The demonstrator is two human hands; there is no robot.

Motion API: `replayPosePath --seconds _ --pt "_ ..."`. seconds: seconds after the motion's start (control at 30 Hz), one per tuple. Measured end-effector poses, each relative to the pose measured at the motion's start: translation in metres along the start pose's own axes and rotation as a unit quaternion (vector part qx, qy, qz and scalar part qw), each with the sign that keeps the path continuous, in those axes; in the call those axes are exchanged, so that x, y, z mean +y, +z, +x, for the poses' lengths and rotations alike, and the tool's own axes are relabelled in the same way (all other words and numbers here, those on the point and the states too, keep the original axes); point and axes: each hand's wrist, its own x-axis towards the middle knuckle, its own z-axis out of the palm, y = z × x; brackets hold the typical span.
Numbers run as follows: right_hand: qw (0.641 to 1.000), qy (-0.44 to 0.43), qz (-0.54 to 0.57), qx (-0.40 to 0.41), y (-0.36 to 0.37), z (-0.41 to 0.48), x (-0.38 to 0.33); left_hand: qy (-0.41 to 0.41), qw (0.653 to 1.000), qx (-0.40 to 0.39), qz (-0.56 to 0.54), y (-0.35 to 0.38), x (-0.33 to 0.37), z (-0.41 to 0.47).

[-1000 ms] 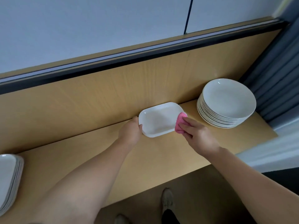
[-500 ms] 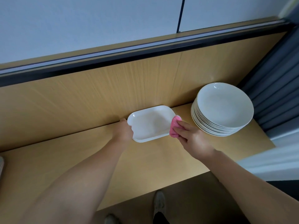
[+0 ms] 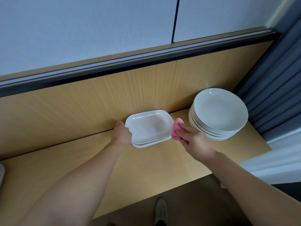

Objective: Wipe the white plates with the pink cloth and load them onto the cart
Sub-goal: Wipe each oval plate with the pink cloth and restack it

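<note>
A white rectangular plate (image 3: pixel 149 126) sits on top of another like it on the wooden counter (image 3: pixel 146 167), against the wooden back panel. My left hand (image 3: pixel 122 133) grips the top plate's left rim. My right hand (image 3: pixel 194 141) holds the pink cloth (image 3: pixel 176 130) bunched in its fingers, right at the plate's right edge. A stack of several round white plates (image 3: pixel 218 114) stands just to the right of the cloth.
The wooden back panel (image 3: pixel 97 101) rises behind the counter, with a dark rail and a white wall above. A grey curtain (image 3: pixel 276 88) hangs at the right. A white edge of other plates (image 3: pixel 1 174) shows at the far left. My shoe (image 3: pixel 160 209) is on the floor below the counter.
The cloth has slid from the plate's right inner rim to just outside its right edge. The view has shifted right, so the left plate stack has nearly left the frame.
</note>
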Motion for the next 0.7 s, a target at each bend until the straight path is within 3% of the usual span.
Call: replayPosePath --seconds 0.37,0.7 --pt "0.999 -0.005 -0.024 0.031 0.003 0.022 -0.045 0.036 0.996 0.042 -0.065 -0.044 -0.050 -0.020" --pt "0.999 -0.035 0.010 0.037 0.041 0.043 -0.131 -0.005 0.996 0.060 -0.059 -0.093 -0.151 -0.054"
